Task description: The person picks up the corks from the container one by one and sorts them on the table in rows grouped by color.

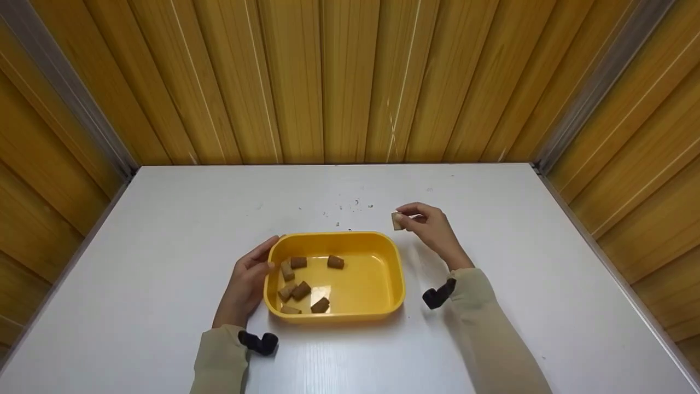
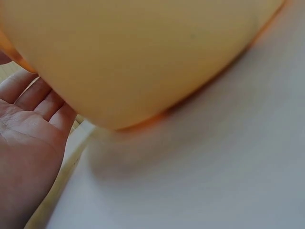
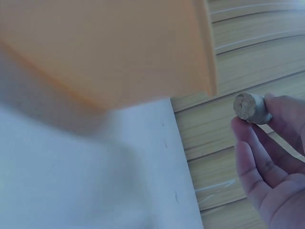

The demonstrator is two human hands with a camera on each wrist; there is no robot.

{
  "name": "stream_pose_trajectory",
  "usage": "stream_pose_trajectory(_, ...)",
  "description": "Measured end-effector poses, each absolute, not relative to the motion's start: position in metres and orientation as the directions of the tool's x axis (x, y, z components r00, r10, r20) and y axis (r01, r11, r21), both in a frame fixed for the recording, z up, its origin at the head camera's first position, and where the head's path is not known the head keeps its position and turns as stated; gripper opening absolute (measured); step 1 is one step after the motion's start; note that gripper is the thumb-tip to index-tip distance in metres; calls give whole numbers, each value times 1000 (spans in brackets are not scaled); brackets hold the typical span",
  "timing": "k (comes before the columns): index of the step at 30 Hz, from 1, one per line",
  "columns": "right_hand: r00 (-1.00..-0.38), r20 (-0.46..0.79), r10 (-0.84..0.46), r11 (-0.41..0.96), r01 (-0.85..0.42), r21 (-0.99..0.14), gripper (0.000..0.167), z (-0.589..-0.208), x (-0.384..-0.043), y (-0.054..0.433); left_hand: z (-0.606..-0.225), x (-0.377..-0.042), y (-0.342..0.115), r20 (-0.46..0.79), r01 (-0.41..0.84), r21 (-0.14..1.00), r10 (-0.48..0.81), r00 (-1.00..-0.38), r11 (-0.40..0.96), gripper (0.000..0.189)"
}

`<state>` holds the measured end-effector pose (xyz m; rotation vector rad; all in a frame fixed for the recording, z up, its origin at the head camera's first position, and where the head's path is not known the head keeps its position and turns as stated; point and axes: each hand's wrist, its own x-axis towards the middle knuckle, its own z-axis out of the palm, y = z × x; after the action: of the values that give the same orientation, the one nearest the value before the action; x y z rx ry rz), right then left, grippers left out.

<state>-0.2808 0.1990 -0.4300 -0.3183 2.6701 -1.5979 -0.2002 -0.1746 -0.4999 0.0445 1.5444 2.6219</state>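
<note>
Tan, cork-like piece point(image 1: 396, 221) is in the right hand point(image 1: 436, 230), thumb and fingertips clamped on it. It's held outside the yellow tray point(image 1: 385, 314), just off the far right corner. On my right wrist feed it's a short cylinder, rough round end towards the camera; the remaining fingers are bent below it.

Left hand point(image 1: 249, 282) has the tray by its left end: thumb at the rim, fingers along the outer wall. My left wrist feed shows the palm beside the wall; fingertips hidden behind the tray.

Inside the tray I count seven more short pieces, mostly bunched at the left. Four dark brown: one by the far wall point(image 1: 298, 262), one right of it near mid-tray point(image 1: 336, 262), one in the left cluster point(image 1: 301, 290), one near the front wall point(image 1: 320, 305). Three tan: one near the left wall point(image 1: 287, 271), one touching the cluster's brown one point(image 1: 286, 291), one partly hidden by the front rim point(image 1: 290, 310).

Tray is on the white worktop point(image 1: 136, 273); dark specks point(image 1: 357, 202) scattered past its far edge. Beige sleeves point(image 1: 503, 350) on both arms, black wrist mounts point(image 1: 432, 298) at both cuffs. Yellow-brown wood-look panels point(image 1: 350, 82) behind and at both sides, grey corner strips point(image 1: 593, 87) between.
</note>
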Motion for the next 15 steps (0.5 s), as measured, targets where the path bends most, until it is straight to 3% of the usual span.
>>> stream_pose_trajectory(15, -997, -55, -55, 576, 13, -817, 48, -454, -285, 240, -499, -203, -169, -19, -63, 878, 96, -995, -474, 58)
